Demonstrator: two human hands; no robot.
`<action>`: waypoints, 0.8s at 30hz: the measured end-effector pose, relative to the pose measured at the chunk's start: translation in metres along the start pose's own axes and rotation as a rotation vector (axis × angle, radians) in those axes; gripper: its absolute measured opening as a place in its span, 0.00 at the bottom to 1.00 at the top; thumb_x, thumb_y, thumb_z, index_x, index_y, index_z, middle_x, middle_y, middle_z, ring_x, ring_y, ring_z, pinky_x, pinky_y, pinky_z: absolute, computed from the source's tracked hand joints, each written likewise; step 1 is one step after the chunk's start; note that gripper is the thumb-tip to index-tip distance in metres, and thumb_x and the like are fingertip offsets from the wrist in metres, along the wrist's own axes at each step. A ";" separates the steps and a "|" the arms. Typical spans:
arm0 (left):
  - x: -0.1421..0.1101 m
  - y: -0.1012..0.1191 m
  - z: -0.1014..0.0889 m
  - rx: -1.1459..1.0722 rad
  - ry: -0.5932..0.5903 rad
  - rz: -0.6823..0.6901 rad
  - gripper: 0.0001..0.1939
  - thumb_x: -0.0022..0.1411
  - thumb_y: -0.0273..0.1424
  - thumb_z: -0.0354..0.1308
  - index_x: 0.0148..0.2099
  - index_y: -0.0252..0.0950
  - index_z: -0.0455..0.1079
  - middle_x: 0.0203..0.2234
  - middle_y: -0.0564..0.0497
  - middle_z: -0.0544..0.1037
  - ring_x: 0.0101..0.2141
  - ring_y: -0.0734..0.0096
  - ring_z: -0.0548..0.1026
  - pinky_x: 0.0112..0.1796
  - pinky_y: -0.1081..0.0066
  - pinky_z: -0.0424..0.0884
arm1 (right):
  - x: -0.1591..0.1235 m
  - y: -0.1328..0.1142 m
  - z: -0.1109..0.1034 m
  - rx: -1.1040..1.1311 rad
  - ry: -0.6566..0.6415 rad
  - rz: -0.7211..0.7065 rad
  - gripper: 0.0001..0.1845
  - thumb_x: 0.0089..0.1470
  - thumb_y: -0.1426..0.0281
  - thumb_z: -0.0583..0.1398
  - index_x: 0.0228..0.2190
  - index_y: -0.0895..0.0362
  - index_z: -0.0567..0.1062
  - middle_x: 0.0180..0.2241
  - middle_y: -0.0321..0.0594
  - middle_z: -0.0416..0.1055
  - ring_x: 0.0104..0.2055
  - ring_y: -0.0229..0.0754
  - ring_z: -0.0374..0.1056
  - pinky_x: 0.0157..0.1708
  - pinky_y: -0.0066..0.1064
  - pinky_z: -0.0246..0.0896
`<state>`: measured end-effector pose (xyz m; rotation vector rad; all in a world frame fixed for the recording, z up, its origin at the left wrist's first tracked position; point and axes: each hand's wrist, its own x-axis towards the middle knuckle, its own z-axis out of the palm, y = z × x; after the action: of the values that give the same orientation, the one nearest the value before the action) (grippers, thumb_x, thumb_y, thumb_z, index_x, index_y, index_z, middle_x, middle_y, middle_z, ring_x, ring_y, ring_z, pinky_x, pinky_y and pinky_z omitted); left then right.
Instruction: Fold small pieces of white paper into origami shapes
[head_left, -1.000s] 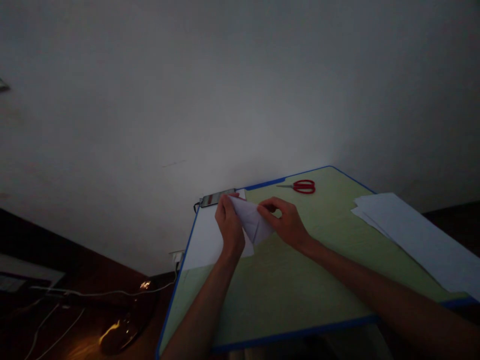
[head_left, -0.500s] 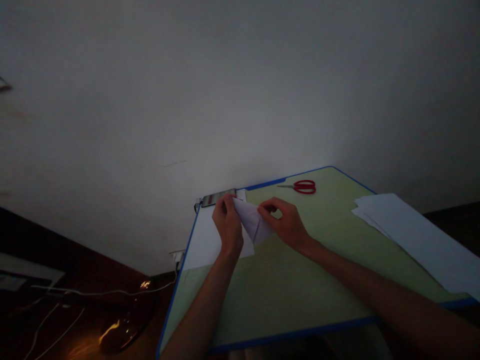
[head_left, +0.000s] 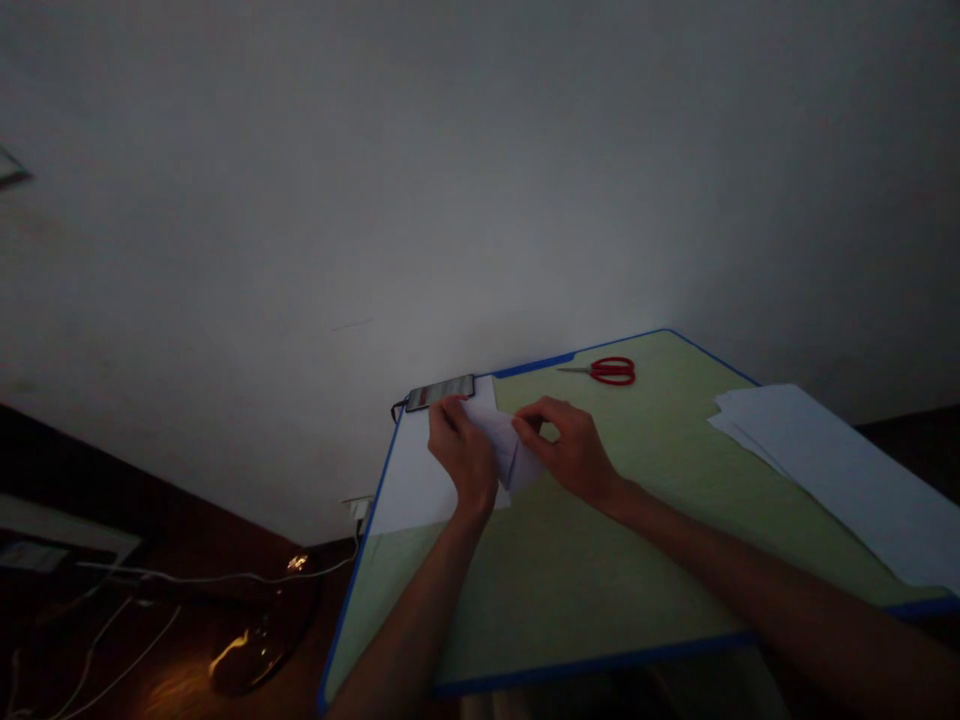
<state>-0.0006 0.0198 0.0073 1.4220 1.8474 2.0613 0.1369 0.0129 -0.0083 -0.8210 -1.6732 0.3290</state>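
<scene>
A folded piece of white paper [head_left: 498, 432] is held up between both hands, over the left part of the table. My left hand [head_left: 463, 455] is closed on its left side, the fingers curled with their tips partly hidden. At the upper right edge my right hand [head_left: 566, 445] pinches the paper between thumb and forefinger. A crease runs down the lower part of the folded paper. Beneath it a flat white sheet [head_left: 409, 480] lies on the table, and a phone [head_left: 441, 391] rests at that sheet's far edge.
Red-handled scissors [head_left: 611, 371] lie near the far edge of the green, blue-rimmed table [head_left: 600, 590]. A stack of white paper [head_left: 832, 470] covers the right side. A wall rises behind. Left of the table, a white cable [head_left: 247, 577] runs to a plug [head_left: 360, 509].
My left hand has turned slightly and shifted right, covering more of the folded paper. The right hand keeps its pinch. The whole view has shifted a little.
</scene>
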 end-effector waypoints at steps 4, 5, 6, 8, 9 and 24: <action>-0.002 -0.002 0.001 0.073 0.003 0.008 0.17 0.74 0.37 0.44 0.37 0.37 0.69 0.28 0.52 0.74 0.30 0.68 0.70 0.33 0.69 0.60 | -0.002 -0.002 0.000 -0.032 0.009 -0.021 0.05 0.59 0.73 0.63 0.30 0.56 0.76 0.27 0.35 0.76 0.30 0.39 0.70 0.38 0.34 0.59; -0.002 -0.003 0.002 0.087 0.001 0.005 0.17 0.74 0.38 0.44 0.37 0.37 0.68 0.27 0.52 0.74 0.30 0.68 0.70 0.33 0.69 0.60 | -0.002 -0.002 0.000 -0.034 0.011 -0.022 0.05 0.58 0.74 0.64 0.30 0.56 0.76 0.27 0.35 0.75 0.30 0.39 0.70 0.38 0.34 0.59; -0.003 -0.004 0.002 0.095 -0.001 0.004 0.17 0.75 0.38 0.44 0.37 0.37 0.68 0.27 0.52 0.74 0.30 0.68 0.70 0.33 0.69 0.60 | -0.002 -0.002 0.000 -0.036 0.011 -0.023 0.05 0.58 0.74 0.64 0.30 0.56 0.76 0.27 0.34 0.75 0.30 0.39 0.70 0.38 0.34 0.59; -0.003 -0.004 0.003 0.094 0.000 0.004 0.17 0.75 0.37 0.44 0.37 0.37 0.68 0.28 0.51 0.74 0.30 0.67 0.71 0.34 0.69 0.60 | -0.002 -0.002 0.001 -0.040 0.011 -0.022 0.05 0.58 0.74 0.64 0.29 0.56 0.76 0.27 0.34 0.75 0.29 0.39 0.70 0.37 0.34 0.59; -0.003 -0.003 0.003 0.087 0.002 0.002 0.17 0.75 0.37 0.44 0.37 0.37 0.68 0.28 0.51 0.74 0.31 0.67 0.71 0.34 0.69 0.60 | -0.002 -0.002 0.001 -0.043 0.013 -0.021 0.05 0.58 0.73 0.64 0.29 0.56 0.76 0.27 0.34 0.75 0.30 0.39 0.70 0.38 0.34 0.59; -0.002 -0.007 0.006 -0.167 -0.109 -0.111 0.22 0.73 0.46 0.45 0.35 0.36 0.68 0.23 0.55 0.67 0.25 0.72 0.65 0.28 0.72 0.59 | 0.001 0.005 -0.006 0.029 0.052 0.092 0.06 0.59 0.70 0.62 0.29 0.55 0.76 0.28 0.38 0.77 0.31 0.41 0.71 0.37 0.34 0.64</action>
<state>0.0004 0.0251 0.0003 1.3308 1.6321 1.9899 0.1441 0.0160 -0.0093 -0.8793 -1.5819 0.3916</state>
